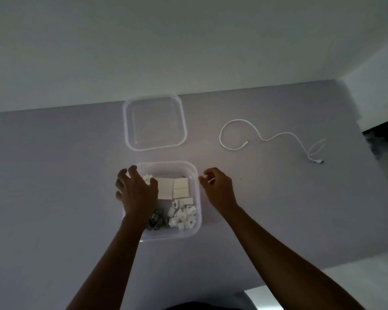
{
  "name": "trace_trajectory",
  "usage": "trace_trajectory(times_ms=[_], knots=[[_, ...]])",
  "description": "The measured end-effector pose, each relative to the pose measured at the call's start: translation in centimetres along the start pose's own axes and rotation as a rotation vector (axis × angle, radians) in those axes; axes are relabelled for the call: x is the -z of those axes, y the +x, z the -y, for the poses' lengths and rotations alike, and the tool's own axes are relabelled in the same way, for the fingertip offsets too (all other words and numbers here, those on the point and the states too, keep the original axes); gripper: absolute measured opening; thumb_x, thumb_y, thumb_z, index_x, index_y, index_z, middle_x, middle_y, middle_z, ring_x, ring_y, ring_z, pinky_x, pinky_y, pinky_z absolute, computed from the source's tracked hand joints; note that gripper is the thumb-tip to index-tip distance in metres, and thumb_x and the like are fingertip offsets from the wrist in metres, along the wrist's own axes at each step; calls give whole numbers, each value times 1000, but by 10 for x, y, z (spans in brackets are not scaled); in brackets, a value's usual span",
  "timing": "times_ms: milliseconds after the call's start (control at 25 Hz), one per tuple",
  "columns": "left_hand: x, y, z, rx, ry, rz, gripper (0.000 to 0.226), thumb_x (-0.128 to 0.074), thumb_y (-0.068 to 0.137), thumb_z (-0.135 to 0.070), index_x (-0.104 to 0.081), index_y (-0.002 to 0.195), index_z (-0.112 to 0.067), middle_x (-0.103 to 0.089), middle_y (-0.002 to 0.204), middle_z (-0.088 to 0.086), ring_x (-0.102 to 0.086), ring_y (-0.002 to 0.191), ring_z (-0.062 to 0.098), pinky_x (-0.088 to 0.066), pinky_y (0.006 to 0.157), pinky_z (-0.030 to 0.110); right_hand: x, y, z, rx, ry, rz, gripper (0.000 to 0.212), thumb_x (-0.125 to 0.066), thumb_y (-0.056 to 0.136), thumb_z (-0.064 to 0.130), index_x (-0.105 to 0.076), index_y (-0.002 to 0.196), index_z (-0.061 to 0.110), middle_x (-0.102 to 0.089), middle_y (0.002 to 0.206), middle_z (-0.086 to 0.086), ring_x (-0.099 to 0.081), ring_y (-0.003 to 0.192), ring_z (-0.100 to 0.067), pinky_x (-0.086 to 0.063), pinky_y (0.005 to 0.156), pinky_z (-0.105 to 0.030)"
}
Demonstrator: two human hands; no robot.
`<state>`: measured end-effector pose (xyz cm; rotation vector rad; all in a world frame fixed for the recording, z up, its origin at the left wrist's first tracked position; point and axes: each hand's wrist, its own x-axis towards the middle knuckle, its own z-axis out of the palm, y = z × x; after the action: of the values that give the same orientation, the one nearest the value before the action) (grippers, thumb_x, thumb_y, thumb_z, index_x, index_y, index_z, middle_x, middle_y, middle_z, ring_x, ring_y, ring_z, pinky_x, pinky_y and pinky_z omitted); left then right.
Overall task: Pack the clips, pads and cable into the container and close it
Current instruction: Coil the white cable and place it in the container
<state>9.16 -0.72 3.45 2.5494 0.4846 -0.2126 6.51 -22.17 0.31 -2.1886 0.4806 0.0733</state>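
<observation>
A clear square plastic container [195, 220] sits on the pale grey table [54, 175] right in front of the person, already loaded with flat cream square pads [180, 186] toward its far side and a heap of small white plastic clips [185, 218], with some grey ones beside them, toward the near side. The left hand [136, 193] reaches over the container's left rim, fingers spread and bent downward among the contents; whether they pinch anything cannot be told. The right hand [217, 186] hovers just outside the right wall, fingers loosely curled, seemingly around nothing, though a pale glint at the fingertips leaves that uncertain. The thin white charging cable [255, 130] lies well apart to the right, loosely snaked with a loop at each end. It looks light and limp, so it would likely need coiling, gathered at a loop or near a plug, before it fits. The clear square lid [182, 121] rests beyond the container; being thin and flexible, it probably presses on best at the corners.
</observation>
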Motion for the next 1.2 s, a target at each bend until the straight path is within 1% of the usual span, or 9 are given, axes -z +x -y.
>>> trace_trajectory(times_ms=[120, 240, 480, 560, 680, 800, 960, 1080, 1200], knots=[[-17, 5, -40, -178, -70, -10, 50, -67, 87, -26, -46, 129, -11, -43, 135, 15, -43, 124, 34, -41, 99, 53, 23, 65, -21, 66, -123, -89, 17, -58, 91, 13, -69, 105, 13, -69, 104, -8, -64, 93, -23, -53, 83, -38], [-42, 6, -77, -345, -127, 41, 37, -67, 87, -21, -54, 120, -10, -52, 126, 15, -49, 118, 32, -47, 93, 46, 42, 118, -55, 64, -435, 38, 33, -56, 89, 6, -66, 120, 13, -58, 127, -8, -48, 120, -31, -49, 93, -41], [-76, -1, -122, -414, -90, 92, 27, -62, 90, -18, -58, 115, -12, -57, 121, 9, -50, 114, 28, -44, 91, 40, 50, 139, -83, 195, -630, -13, 11, -62, 88, 16, -71, 91, 12, -62, 105, -8, -51, 102, -33, -40, 85, -43], [-76, -5, -126, -383, -8, 54, 29, -61, 90, -17, -57, 119, -15, -57, 124, 7, -49, 116, 27, -42, 93, 42, 57, 125, -70, 207, -447, -3, 11, -60, 92, 20, -67, 93, 12, -66, 91, -6, -59, 91, -27, -43, 87, -40], [-72, -9, -139, -416, -105, 134, 45, -63, 90, -17, -49, 133, -19, -52, 136, 6, -47, 123, 25, -44, 98, 41, 97, 90, -22, 79, 82, 164, 19, -52, 100, 29, -57, 97, 11, -62, 69, 1, -62, 60, -15, -49, 61, -24], [-64, -18, -161, -523, -281, 255, 51, -63, 92, -23, -44, 139, -23, -48, 141, 2, -44, 125, 16, -40, 102, 35, 144, 53, 29, -108, 621, 415, 31, -45, 102, 36, -49, 87, 10, -41, 59, -4, -39, 41, -20, -32, 41, -27], [-41, -39, -187, -687, -445, 298, 31, -56, 95, -12, -55, 125, -15, -60, 120, -1, -51, 111, 6, -43, 99, 30, 190, 19, 80, -252, 1009, 653, 38, -42, 101, 43, -51, 74, 16, -24, 59, -1, -14, 48, -14, -12, 42, -26], [-11, -60, -200, -540, -540, 548, 19, -52, 95, -2, -61, 107, -14, -61, 91, -12, -58, 83, -1, -46, 79, 15, 213, -3, 120, -161, 1354, 744, 37, -38, 101, 37, -49, 73, 14, -32, 57, 3, -23, 50, -10, -22, 44, -22], [13, -84, -207, -633, -538, 703, 25, -45, 102, -19, -61, 83, -15, -66, 71, 3, -64, 66, 10, -47, 68, 20, 236, 4, 148, 76, 1537, 590, 31, -39, 101, 31, -51, 79, 13, -45, 64, 0, -42, 59, -13, -37, 57, -25]])
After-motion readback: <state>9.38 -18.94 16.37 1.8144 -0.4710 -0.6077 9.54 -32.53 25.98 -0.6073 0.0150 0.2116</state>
